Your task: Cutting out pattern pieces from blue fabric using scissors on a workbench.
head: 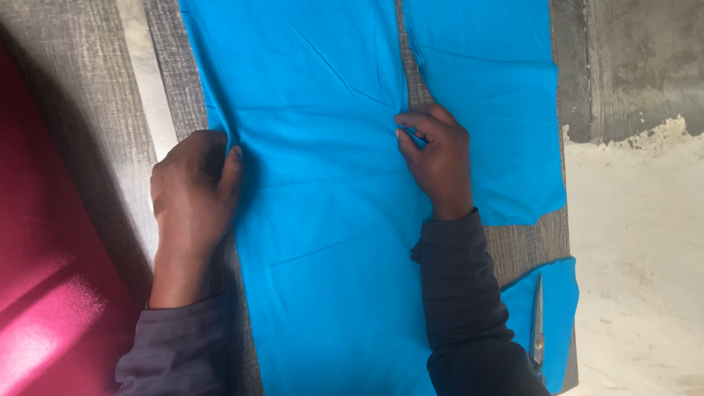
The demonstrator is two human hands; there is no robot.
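I see my left hand pinching the left edge of the large bright blue cloth panel on the grey woven counter; my right hand pinches its right edge.

Scissors lie on a grey table; red cloth alongside.

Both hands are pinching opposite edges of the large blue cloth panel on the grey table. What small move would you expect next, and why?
Probably a gentle outward pull to draw the large blue cloth panel flat. The left hand grips its left edge and the right hand pinches its right edge, and faint creases run across the cloth between them. A second blue cloth piece lies close beside it, so the right-hand pull should likely be slight.
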